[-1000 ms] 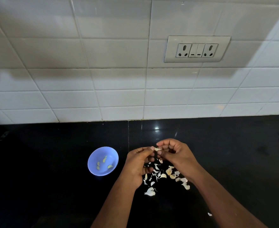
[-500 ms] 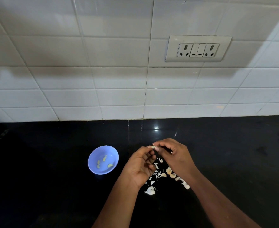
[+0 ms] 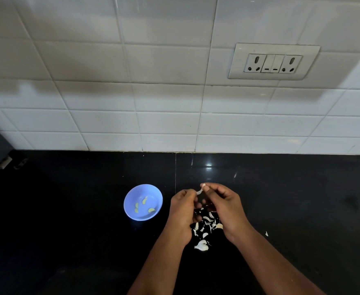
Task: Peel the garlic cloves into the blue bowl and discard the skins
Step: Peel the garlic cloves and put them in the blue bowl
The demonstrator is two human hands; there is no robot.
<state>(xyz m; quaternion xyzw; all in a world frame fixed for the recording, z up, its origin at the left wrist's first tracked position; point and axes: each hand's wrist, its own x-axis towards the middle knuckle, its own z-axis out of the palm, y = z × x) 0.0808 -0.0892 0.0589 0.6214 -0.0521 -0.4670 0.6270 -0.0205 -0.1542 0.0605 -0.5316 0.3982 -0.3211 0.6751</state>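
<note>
We see both hands raised over the black counter (image 3: 302, 199), fingertips meeting. Left hand (image 3: 183, 206) fingers curled in, thumb and forefinger pinching one end of a garlic clove (image 3: 200, 190). Right hand (image 3: 222, 204) fingers curled too, thumb and forefinger pinching the other end, where a pale bit of skin (image 3: 203, 185) sticks up just past the fingertips. The clove sits between the two sets of fingertips, touching both. We can't tell how much skin is off. Blue bowl (image 3: 132, 213) sits on the counter left of the left-hand fingers, near but apart, with three peeled cloves (image 3: 144, 201) inside. Loose skins (image 3: 205, 225) lie in a scatter on the counter directly under the fingers and between the wrists. One stray scrap (image 3: 266, 233) lies right of the right wrist. White tiled wall (image 3: 153, 103) with a socket plate (image 3: 273, 61) well beyond the fingertips
</note>
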